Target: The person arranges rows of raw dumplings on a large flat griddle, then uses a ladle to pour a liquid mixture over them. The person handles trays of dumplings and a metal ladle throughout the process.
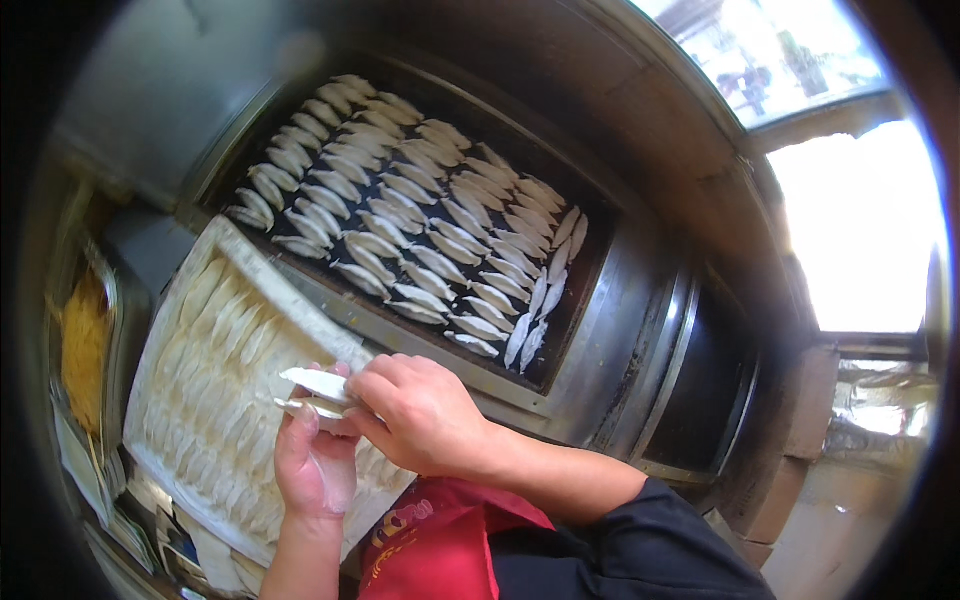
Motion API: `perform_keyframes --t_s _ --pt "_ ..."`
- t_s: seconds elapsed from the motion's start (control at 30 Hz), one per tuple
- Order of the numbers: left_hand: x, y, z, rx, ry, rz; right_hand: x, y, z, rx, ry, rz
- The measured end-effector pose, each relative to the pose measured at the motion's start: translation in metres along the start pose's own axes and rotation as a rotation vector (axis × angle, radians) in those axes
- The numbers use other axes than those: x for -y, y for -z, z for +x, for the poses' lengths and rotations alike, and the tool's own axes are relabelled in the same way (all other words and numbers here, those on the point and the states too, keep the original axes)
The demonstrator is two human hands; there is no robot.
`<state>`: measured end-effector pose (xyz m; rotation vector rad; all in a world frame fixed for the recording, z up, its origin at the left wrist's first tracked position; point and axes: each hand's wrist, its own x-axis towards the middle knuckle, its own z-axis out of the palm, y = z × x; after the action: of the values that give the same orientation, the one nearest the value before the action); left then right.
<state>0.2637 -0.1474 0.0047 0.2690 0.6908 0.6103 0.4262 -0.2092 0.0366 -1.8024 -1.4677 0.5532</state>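
Observation:
My left hand (319, 457) and my right hand (420, 416) meet above the near edge of a white floured tray (289, 296). Between them are pale elongated dumplings (315, 382), one above the other, gripped from both sides. White flour dusts my left palm. Rows of similar dumplings (225, 420) lie in the tray under my hands. Beyond the tray, a dark flat griddle (577, 300) carries many dumplings (420, 277) in slanting rows. A few at its right end (536, 315) lie at a different angle. My fingers hide part of the held dumplings.
A metal pan of yellowish food (86, 352) stands at the far left. Right of the griddle are a steel strip (622, 300) and another dark recessed panel (697, 382). A raised metal wall (570, 82) backs the griddle, with bright windows (855, 225) beyond.

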Motion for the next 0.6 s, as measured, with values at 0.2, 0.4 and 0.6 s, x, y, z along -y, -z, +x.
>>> perform_keyframes --t_s 0.2,0.4,0.6 --pt "0.023 -0.045 0.032 0.036 0.122 0.112 -0.042 0.049 -0.004 -0.057 -0.037 0.02" --pt "0.042 -0.069 0.059 0.012 0.173 0.2 -0.083 0.072 -0.004 -0.058 -0.058 0.021" --pt "0.04 -0.078 0.073 -0.092 0.173 0.221 -0.179 0.117 0.031 -0.147 -0.233 -0.221"
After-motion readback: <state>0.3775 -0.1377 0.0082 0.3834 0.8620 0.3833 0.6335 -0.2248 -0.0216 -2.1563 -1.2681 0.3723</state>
